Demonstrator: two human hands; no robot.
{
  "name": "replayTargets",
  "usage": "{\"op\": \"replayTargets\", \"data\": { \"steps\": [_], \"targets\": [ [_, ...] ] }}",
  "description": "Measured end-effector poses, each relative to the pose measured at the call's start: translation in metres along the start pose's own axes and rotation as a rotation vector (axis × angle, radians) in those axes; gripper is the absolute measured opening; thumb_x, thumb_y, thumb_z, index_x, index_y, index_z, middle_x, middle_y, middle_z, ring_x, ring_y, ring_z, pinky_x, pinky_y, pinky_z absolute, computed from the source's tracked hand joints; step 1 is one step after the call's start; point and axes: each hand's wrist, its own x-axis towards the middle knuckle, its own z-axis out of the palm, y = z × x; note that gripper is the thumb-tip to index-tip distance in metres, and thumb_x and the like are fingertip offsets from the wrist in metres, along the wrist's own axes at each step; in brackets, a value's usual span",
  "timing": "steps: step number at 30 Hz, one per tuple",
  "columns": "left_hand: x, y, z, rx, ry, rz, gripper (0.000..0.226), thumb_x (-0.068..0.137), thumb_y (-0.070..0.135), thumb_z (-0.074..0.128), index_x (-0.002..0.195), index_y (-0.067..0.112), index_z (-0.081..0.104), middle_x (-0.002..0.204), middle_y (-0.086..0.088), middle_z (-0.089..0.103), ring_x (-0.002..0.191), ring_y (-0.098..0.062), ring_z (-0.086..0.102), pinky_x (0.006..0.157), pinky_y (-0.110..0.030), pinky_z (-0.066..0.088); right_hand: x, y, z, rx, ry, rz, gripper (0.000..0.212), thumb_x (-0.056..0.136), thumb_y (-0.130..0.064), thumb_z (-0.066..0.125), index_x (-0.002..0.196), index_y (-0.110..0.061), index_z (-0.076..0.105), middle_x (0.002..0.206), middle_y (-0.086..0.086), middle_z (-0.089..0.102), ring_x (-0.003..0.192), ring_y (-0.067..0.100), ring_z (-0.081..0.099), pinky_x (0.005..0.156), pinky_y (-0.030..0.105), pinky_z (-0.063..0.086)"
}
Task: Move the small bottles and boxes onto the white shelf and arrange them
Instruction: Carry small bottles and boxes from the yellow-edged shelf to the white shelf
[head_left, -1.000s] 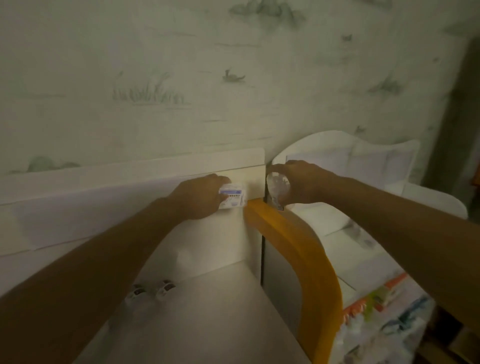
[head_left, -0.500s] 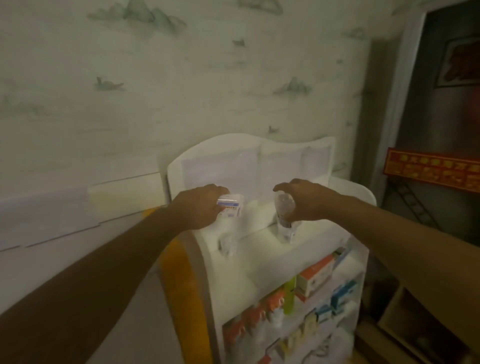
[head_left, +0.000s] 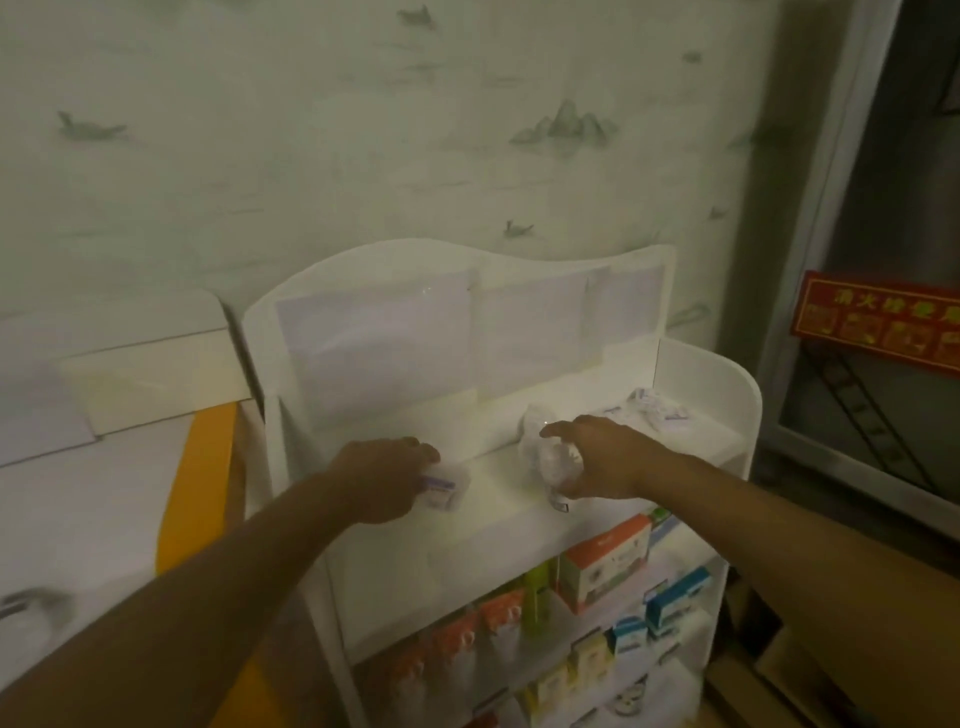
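Just left of the frame's centre, the left hand (head_left: 382, 478) is closed around a small white cardboard box with a purple stripe (head_left: 441, 486), thumb and fingers pinching its near end while the rest of the box juts out to the right. The box sits low over the top ledge of the white wooden shelf unit (head_left: 509, 467); whether it already touches the surface is hard to tell in the dim light. Right of centre, the right hand (head_left: 597, 460) curls around a small clear plastic bottle (head_left: 550, 462), which stands roughly upright with its base at or near the front lip of the same ledge. A few more small white bottles and packets (head_left: 657, 405) lie further back at the right end of the ledge, and coloured medicine boxes (head_left: 608, 558) fill the tiers below.

What matters for the next move is that each item lies on the inner side of its hand, toward the bare stretch of ledge between the two hands. The box's long axis runs roughly along the ledge; the bottle's runs vertically. Setting both down looks close, and the tall bottle seems the likelier to topple when let go.
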Motion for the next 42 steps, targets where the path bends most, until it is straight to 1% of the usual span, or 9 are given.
{"op": "replayTargets", "data": {
  "steps": [5,10,17,24,28,32,35,39,42],
  "targets": [
    [0.038,-0.034,0.000,-0.009,0.006,-0.056,0.044,0.096,0.044,0.044,0.139,0.034,0.040,0.138,0.008,0.048,0.125,-0.019,0.051,0.099,-0.034,0.041,0.058,-0.006,0.039,0.046,-0.053,-0.049,0.080,0.078,-0.040,0.074,0.147,-0.030,0.034,0.147,0.005,0.041,0.133,0.025,0.043,0.105,0.039,0.041],
    [0.060,-0.053,-0.002,-0.031,0.011,-0.055,0.045,0.094,0.048,0.050,0.136,0.032,0.045,0.136,0.007,0.052,0.122,-0.018,0.052,0.097,-0.031,0.040,0.117,-0.029,0.077,0.046,-0.135,-0.141,0.080,0.077,-0.039,0.075,0.146,-0.029,0.036,0.141,0.006,0.046,0.131,0.024,0.045,0.105,0.038,0.042],
    [0.040,-0.080,-0.012,-0.002,-0.067,-0.082,0.041,0.087,0.048,0.058,0.125,0.031,0.054,0.118,0.004,0.062,0.099,-0.019,0.059,0.089,-0.039,0.052,0.165,-0.071,0.130,0.058,-0.225,-0.234,0.081,0.077,-0.042,0.074,0.146,-0.032,0.034,0.144,0.003,0.043,0.130,0.025,0.046,0.108,0.041,0.040],
    [0.031,-0.102,-0.015,-0.025,-0.096,-0.185,0.039,0.087,0.046,0.058,0.123,0.033,0.052,0.118,0.006,0.060,0.101,-0.017,0.058,0.089,-0.041,0.051,0.178,-0.093,0.149,0.045,-0.234,-0.315,0.079,0.080,-0.049,0.069,0.146,-0.030,0.031,0.144,0.005,0.042,0.127,0.027,0.048,0.104,0.042,0.043],
    [0.036,-0.101,-0.015,-0.022,-0.102,-0.207,0.037,0.089,0.047,0.056,0.123,0.034,0.051,0.119,0.008,0.059,0.103,-0.016,0.057,0.091,-0.041,0.050,0.178,-0.093,0.140,-0.023,-0.256,-0.366,0.096,0.073,-0.064,0.070,0.149,-0.033,0.019,0.145,0.005,0.042,0.129,0.029,0.047,0.103,0.046,0.043],
    [0.054,-0.100,-0.025,-0.032,-0.061,-0.192,0.040,0.088,0.049,0.055,0.127,0.037,0.050,0.124,0.009,0.058,0.107,-0.016,0.056,0.090,-0.037,0.048,0.179,-0.078,0.107,-0.037,-0.205,-0.341,0.085,0.076,-0.079,0.050,0.145,-0.035,0.029,0.141,0.001,0.049,0.125,0.026,0.052,0.102,0.045,0.044],
    [0.076,-0.096,-0.035,-0.047,-0.021,-0.189,0.043,0.086,0.048,0.058,0.127,0.037,0.050,0.125,0.008,0.059,0.105,-0.016,0.057,0.089,-0.034,0.047,0.180,-0.050,0.070,-0.117,-0.130,-0.334,0.071,0.082,-0.076,0.044,0.138,-0.034,0.044,0.136,-0.001,0.054,0.124,0.023,0.052,0.101,0.040,0.044],
    [0.110,-0.074,-0.042,-0.116,-0.018,-0.150,0.043,0.085,0.043,0.061,0.126,0.034,0.053,0.123,0.005,0.059,0.100,-0.016,0.054,0.078,-0.027,0.037,0.176,0.011,0.024,-0.239,-0.070,-0.296,0.059,0.088,-0.065,0.048,0.137,-0.031,0.048,0.135,0.002,0.054,0.126,0.024,0.046,0.101,0.040,0.041],
    [0.144,-0.047,-0.040,-0.163,-0.021,-0.089,0.043,0.086,0.044,0.062,0.126,0.033,0.054,0.125,0.005,0.060,0.100,-0.017,0.055,0.079,-0.025,0.035,0.171,0.060,-0.005,-0.233,-0.005,-0.222,0.054,0.090,-0.059,0.052,0.135,-0.031,0.049,0.134,0.001,0.055,0.125,0.024,0.046,0.099,0.038,0.041]
  ]
}}
